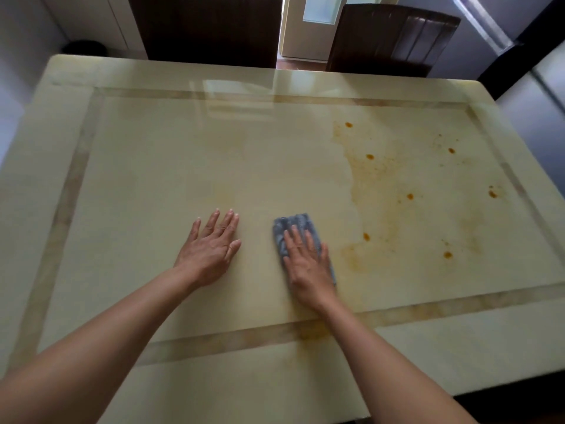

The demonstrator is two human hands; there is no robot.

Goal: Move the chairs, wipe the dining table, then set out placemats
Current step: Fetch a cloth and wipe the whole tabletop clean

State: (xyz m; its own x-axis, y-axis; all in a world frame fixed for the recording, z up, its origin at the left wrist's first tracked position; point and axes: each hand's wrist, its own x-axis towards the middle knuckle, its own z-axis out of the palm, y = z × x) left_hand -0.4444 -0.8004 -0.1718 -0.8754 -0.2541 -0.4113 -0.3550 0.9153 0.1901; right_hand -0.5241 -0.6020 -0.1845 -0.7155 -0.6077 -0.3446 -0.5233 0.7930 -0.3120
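Note:
A glossy cream dining table (153, 166) with a tan inlaid border fills the view. My right hand (307, 264) presses flat on a folded grey-blue cloth (293, 224) near the table's middle front. My left hand (212, 243) lies flat on the bare tabletop just left of it, fingers spread, holding nothing. Orange spots and a yellowish smear (409, 197) cover the right half of the table, starting just right of the cloth. The left half looks clean.
Two dark brown chairs stand at the far edge: one chair (211, 29) at the left-centre, another chair (394, 38) at the right. A doorway (308, 29) shows between them. Grey cabinet fronts (532, 102) run along the right side.

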